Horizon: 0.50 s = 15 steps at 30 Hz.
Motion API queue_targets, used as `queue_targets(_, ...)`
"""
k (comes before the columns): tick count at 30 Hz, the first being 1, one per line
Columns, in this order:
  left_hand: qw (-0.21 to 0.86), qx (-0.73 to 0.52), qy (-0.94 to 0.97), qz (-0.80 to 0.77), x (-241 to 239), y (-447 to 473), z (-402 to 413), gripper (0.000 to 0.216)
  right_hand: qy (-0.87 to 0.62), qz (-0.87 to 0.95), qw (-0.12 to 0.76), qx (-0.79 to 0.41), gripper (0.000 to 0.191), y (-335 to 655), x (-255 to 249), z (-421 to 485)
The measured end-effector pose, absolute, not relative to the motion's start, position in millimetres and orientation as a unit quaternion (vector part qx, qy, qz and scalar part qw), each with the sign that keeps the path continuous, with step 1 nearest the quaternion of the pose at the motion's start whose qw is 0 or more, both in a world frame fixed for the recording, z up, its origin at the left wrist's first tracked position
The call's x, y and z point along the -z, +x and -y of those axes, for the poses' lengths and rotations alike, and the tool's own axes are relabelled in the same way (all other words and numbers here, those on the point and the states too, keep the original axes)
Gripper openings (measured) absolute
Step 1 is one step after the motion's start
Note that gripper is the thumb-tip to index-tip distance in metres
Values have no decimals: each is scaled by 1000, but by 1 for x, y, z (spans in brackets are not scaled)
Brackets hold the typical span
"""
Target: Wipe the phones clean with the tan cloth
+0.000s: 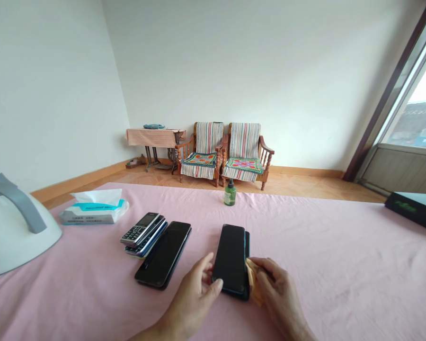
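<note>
My left hand (193, 298) grips the near left corner of a black smartphone (230, 258) that lies on top of another dark phone on the pink tablecloth (341, 265). My right hand (279, 293) rests at the phone's right edge, fingers closed on a small yellow-orange cloth (252, 279). To the left lies another stack of black smartphones (165, 253). Beside that sit two keypad phones (144, 228), one on the other. A small green bottle (230, 192) stands upright beyond the phones.
A tissue pack (94, 210) lies at the left, with a white and grey appliance (10, 227) at the far left edge. A dark box (413, 208) sits at the right edge. Two wooden armchairs (223, 154) and a small table (154, 139) stand by the far wall.
</note>
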<state>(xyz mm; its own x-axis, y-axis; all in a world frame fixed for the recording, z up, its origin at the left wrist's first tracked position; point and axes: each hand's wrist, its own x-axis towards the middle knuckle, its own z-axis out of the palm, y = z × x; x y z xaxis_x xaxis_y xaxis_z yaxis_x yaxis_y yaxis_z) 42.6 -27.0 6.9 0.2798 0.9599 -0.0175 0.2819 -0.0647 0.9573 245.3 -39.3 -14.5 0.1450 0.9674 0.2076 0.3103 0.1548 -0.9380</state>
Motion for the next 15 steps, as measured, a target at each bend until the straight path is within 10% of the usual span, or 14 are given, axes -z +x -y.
queue_targets(15,630,-362,502,-468,-15,56,16,36,-560,589,480,-331,28,243,15,42)
